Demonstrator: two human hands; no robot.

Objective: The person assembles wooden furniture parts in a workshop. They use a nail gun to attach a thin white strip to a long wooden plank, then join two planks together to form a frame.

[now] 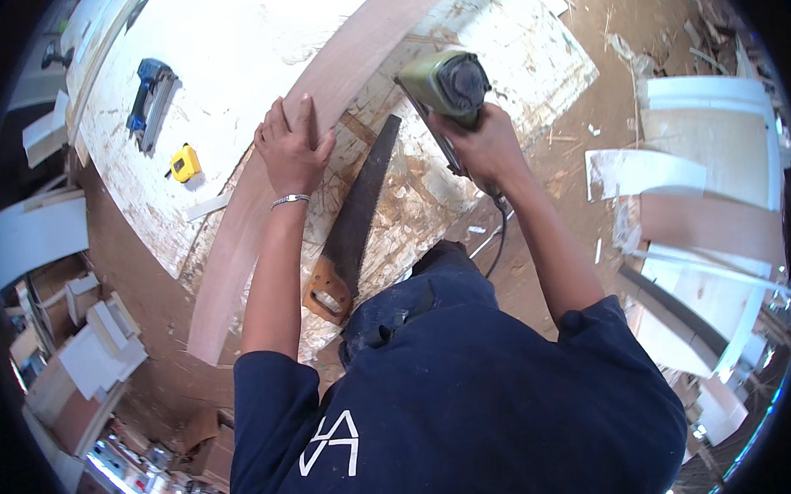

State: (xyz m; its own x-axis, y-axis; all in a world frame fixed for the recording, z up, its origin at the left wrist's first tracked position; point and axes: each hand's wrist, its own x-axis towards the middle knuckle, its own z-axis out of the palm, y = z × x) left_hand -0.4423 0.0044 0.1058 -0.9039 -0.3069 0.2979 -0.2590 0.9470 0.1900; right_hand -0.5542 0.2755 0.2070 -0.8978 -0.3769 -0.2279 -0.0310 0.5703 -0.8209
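A long, pale reddish board (230, 261) lies slantwise across the worktable. My left hand (293, 150) rests palm down on it, fingers stretched and thumb spread. My right hand (486, 148) is closed round a green corded power tool (442, 82) with a dark end and a long flat base. That base is tipped on edge, facing left, to the right of the board. Between my hands lies a handsaw (359, 196), its dark blade pointing away and its wooden handle near me. A black cord (502, 243) hangs below my right hand.
The whitish, scuffed worktable (232, 44) also bears a blue nail gun (151, 103) and a yellow tape measure (184, 164) at the left. Wood pieces (90, 345) are stacked at the left, and light panels (706, 149) at the right. Scraps litter the brown floor (576, 167).
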